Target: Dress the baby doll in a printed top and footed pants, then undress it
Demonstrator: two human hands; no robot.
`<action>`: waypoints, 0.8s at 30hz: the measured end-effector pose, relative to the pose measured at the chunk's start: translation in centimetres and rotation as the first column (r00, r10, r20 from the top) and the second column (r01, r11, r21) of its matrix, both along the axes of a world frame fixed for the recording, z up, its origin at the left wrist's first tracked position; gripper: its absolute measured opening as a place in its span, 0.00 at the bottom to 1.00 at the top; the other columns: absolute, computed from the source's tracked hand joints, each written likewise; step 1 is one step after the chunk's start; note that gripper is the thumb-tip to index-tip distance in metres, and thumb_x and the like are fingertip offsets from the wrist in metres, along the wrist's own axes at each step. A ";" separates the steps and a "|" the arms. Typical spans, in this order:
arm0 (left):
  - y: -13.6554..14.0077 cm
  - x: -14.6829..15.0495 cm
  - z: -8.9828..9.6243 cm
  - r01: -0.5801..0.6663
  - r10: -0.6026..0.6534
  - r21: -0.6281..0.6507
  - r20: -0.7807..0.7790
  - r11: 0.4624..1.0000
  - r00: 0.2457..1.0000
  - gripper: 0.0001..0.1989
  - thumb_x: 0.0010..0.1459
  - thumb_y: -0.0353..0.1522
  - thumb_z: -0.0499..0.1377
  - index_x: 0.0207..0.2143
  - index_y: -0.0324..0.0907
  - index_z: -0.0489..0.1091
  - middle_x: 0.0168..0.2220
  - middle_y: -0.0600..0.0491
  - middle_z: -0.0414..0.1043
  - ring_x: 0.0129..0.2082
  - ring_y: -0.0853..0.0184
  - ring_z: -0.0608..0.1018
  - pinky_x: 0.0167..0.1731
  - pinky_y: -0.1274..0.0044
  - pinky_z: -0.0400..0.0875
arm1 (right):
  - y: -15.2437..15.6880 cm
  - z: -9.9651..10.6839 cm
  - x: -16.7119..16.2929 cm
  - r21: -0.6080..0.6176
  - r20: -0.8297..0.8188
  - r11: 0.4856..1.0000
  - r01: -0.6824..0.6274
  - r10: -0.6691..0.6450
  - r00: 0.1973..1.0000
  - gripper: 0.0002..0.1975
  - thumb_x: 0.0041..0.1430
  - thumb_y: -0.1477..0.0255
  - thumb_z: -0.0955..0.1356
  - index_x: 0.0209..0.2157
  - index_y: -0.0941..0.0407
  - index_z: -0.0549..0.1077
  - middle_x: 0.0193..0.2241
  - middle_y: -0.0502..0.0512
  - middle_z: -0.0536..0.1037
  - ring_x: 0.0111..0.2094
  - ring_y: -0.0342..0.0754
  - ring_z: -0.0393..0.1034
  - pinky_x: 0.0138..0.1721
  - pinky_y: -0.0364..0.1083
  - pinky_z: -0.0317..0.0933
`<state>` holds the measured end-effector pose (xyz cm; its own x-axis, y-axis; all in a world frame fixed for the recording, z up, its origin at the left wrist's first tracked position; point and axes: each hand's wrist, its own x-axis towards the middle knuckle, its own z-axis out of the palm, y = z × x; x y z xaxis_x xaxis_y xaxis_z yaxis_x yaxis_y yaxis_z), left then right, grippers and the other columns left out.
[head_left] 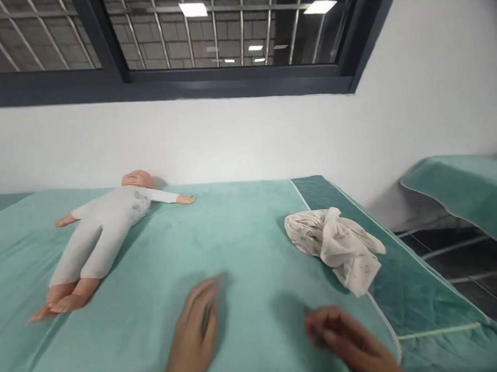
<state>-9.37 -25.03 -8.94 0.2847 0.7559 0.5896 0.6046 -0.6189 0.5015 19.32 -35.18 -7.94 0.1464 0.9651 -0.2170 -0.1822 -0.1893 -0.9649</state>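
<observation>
My left hand (195,327) is over the green bed cover (234,236), fingers stretched forward and thumb a little apart, holding nothing. To its right, my right hand (344,339) is blurred by motion, with loosely bent fingers and nothing visible in them. A crumpled white cloth with a faint print (335,242) lies beyond my right hand, apart from it. On the left, a baby doll (108,221) in a white long-sleeved suit lies on its back, arms spread, head toward the wall. Neither hand touches the doll or the cloth.
A white wall (237,136) rises behind the bed, with a dark-framed barred window (226,84) above. A darker green quilted strip (424,288) runs along the bed's right edge. Past it are a dark tiled floor (465,263) and another green-covered surface (465,180).
</observation>
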 end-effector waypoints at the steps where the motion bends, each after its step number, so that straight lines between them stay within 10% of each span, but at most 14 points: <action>1: 2.0 2.0 0.4 0.035 -0.030 -0.078 0.063 0.996 0.998 0.14 0.63 0.29 0.53 0.50 0.48 0.69 0.50 0.51 0.74 0.51 0.65 0.77 0.52 0.71 0.73 | 0.5 0.7 0.9 0.036 0.154 0.995 0.097 -0.102 0.983 0.16 0.53 0.54 0.72 0.37 0.51 0.77 0.40 0.55 0.79 0.43 0.52 0.73 0.46 0.49 0.67; 5: 9.6 9.7 0.5 0.200 -0.074 -0.391 0.314 0.898 0.947 0.11 0.64 0.32 0.52 0.47 0.41 0.68 0.48 0.45 0.74 0.49 0.64 0.77 0.50 0.70 0.73 | 3.7 2.8 3.8 0.179 0.582 0.948 0.264 -0.318 0.748 0.23 0.55 0.54 0.69 0.48 0.51 0.72 0.52 0.58 0.74 0.49 0.57 0.72 0.51 0.55 0.65; 12: 16.5 20.4 0.3 0.362 -0.262 -0.476 0.264 0.802 0.928 0.19 0.60 0.40 0.57 0.51 0.42 0.69 0.50 0.46 0.74 0.47 0.61 0.76 0.48 0.70 0.69 | 11.7 1.3 6.5 0.394 0.853 0.875 0.282 -0.462 0.241 0.35 0.55 0.52 0.68 0.56 0.61 0.65 0.56 0.71 0.71 0.58 0.65 0.63 0.57 0.61 0.56; 17: 17.9 22.6 1.3 0.374 -0.380 -0.505 0.095 0.778 0.920 0.15 0.53 0.45 0.61 0.35 0.44 0.70 0.36 0.54 0.74 0.36 0.63 0.73 0.36 0.74 0.63 | 13.4 -0.9 6.9 0.380 0.825 0.854 0.356 -0.487 0.287 0.22 0.56 0.52 0.67 0.42 0.56 0.71 0.51 0.65 0.75 0.50 0.60 0.69 0.50 0.55 0.60; 24: 18.1 20.5 2.7 0.609 -0.151 -0.549 0.660 0.573 0.736 0.11 0.49 0.36 0.61 0.25 0.42 0.61 0.23 0.61 0.57 0.25 0.73 0.62 0.26 0.80 0.54 | 14.0 1.7 6.6 0.275 0.581 0.815 0.509 -0.563 0.587 0.19 0.51 0.53 0.70 0.27 0.55 0.70 0.25 0.49 0.74 0.27 0.46 0.65 0.29 0.45 0.58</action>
